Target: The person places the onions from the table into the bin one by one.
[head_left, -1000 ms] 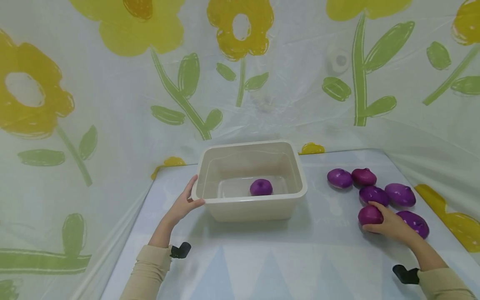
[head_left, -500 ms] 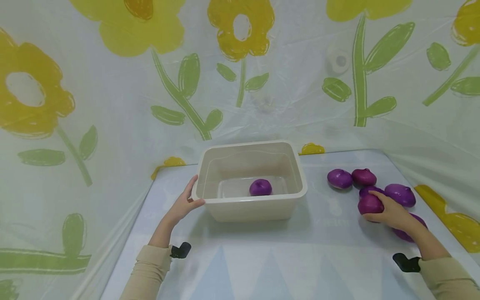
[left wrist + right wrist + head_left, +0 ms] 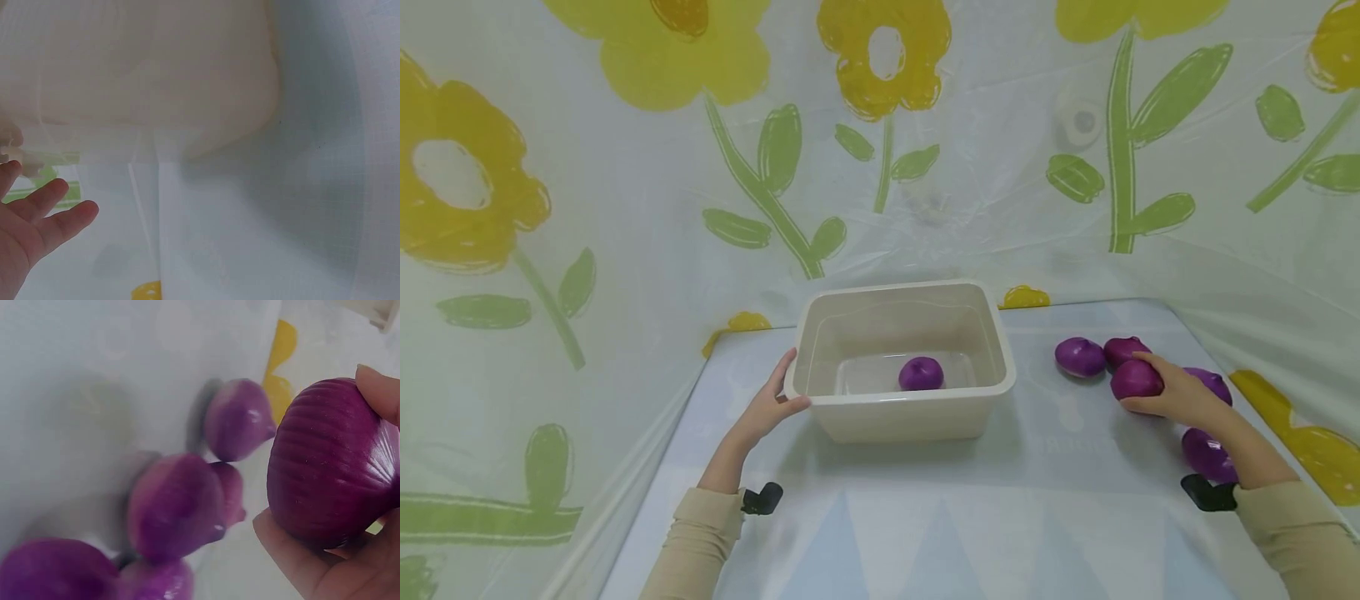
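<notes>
In the head view my right hand (image 3: 1183,398) grips a purple onion (image 3: 1137,379), lifted over the others. Close up in the right wrist view, this onion (image 3: 331,465) has ribbed, shiny skin and sits between thumb and fingers. A cream plastic bin (image 3: 895,417) stands mid-table with one purple onion (image 3: 921,374) inside. My left hand (image 3: 767,412) rests at the bin's left side, thumb along the front corner of the rim. In the left wrist view its fingers (image 3: 69,222) are spread and fairly straight beside the bin wall (image 3: 156,75).
Loose purple onions lie on the right of the table: one (image 3: 1079,357) at the back, another (image 3: 1124,350) beside it, one (image 3: 1210,382) behind the right hand, one (image 3: 1208,454) near the right wrist. A flower-printed sheet (image 3: 970,208) hangs behind and around the table.
My right hand has raised the gripped onion and moved it slightly back, so it now covers the onion behind it. The left hand and bin stay put.
</notes>
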Demonstrator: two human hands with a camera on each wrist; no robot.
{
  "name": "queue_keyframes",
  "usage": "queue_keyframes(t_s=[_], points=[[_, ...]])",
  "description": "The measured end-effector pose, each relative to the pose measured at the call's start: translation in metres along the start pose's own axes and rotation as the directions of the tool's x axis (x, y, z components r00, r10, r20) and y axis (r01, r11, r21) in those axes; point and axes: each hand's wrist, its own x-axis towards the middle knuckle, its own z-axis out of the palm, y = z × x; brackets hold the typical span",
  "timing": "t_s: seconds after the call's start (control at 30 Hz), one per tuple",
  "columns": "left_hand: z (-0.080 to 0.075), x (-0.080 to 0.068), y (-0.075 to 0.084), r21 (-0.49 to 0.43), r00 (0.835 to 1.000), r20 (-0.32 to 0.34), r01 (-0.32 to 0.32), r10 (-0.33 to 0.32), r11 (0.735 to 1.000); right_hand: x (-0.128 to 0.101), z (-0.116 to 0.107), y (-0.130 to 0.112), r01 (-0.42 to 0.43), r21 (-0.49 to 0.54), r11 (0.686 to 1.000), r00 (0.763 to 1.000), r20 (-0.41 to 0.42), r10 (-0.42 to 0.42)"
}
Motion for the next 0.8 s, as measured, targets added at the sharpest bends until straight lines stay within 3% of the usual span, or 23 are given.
queue_keyframes(t_s=[0.8], points=[[-0.001,0.001,0.0,-0.013,1.0,0.007,0.002,-0.002,1.0,0.038,-0.038,-0.054,0.026,0.022,0.999,0.999,-0.021,-0.026]])
